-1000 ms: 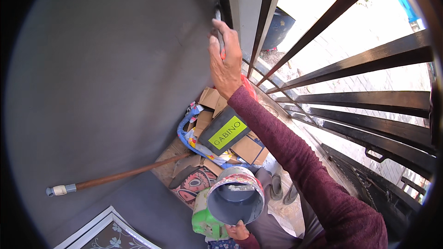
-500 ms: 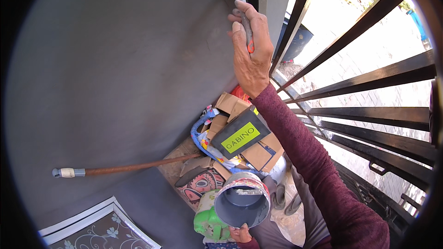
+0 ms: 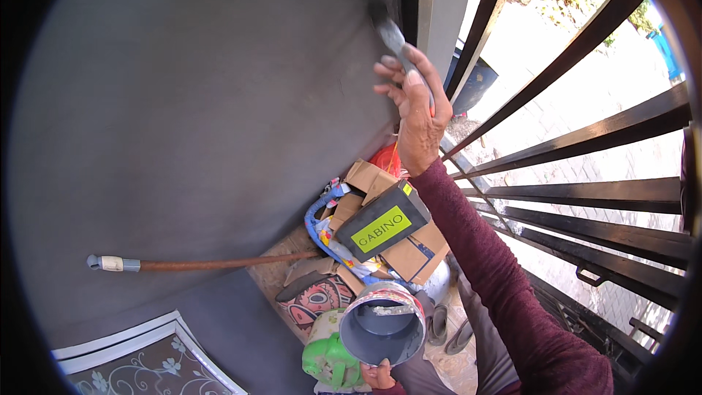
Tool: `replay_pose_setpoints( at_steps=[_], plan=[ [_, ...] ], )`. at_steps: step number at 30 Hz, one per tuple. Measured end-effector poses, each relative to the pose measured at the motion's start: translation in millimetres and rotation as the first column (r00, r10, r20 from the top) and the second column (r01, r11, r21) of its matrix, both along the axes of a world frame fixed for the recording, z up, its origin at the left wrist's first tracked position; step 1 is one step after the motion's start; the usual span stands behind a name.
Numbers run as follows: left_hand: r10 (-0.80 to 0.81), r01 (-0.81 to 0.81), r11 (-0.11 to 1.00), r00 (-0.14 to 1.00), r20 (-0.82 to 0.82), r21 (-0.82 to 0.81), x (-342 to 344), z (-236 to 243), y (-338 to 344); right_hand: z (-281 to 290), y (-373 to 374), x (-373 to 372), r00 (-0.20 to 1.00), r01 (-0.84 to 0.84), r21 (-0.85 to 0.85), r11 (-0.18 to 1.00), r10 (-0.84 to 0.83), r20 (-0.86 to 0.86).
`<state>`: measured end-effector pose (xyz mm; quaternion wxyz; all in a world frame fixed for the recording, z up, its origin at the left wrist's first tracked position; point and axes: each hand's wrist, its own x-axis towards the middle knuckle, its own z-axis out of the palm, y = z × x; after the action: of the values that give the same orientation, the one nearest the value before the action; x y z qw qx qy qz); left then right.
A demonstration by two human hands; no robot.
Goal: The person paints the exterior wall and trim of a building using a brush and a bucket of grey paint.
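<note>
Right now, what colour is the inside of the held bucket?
Grey inside the bucket; head view.

Wall [image 3: 183, 117] left, gate [image 3: 607, 192] right, bucket [image 3: 369, 344] before boxes [image 3: 404, 260]

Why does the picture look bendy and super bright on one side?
In the head view, the fisheye lens curves the white frame and leaves dark corners; the sunlit paving glares nearly white; the wall is dimmer; the brush looks blurry.

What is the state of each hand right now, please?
Left hand: closed, holding the bucket at its rim.
Right hand: closed, holding the paintbrush.
</note>
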<state>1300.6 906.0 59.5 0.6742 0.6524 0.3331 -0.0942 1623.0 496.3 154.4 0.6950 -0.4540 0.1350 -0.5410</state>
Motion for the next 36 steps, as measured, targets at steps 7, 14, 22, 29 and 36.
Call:
replay_pose_setpoints(
  at_steps=[7, 14, 22, 29, 36],
  plan=[
    [-0.117, 0.117, 0.993, 0.993, 0.01, -0.008, -14, -10, 24, -11, 4, -8, 0.985, 0.044, 0.23, 0.972, -0.004, -0.173],
    [-0.43, 0.368, 0.838, 0.9, 0.07, 0.403, -15, -11, 22, 61, -12, 10, 0.977, 0.129, -0.341, 0.931, -0.178, -0.115],
    [-0.696, 0.404, 0.563, 0.703, 0.15, 0.721, -34, -45, 46, 62, 7, 14, 0.963, 0.118, -0.308, 0.944, -0.184, -0.196],
    [-0.038, 0.05, 0.995, 0.991, 0.128, -0.092, -4, -8, -5, -61, -3, -3, 0.894, 0.089, -0.403, 0.911, -0.252, -0.371],
    [-0.095, 0.095, 0.996, 0.995, -0.011, 0.003, -15, -8, 9, -154, 23, -73, 0.71, -0.145, -0.201, 0.969, -0.039, -0.703]
  ],
)
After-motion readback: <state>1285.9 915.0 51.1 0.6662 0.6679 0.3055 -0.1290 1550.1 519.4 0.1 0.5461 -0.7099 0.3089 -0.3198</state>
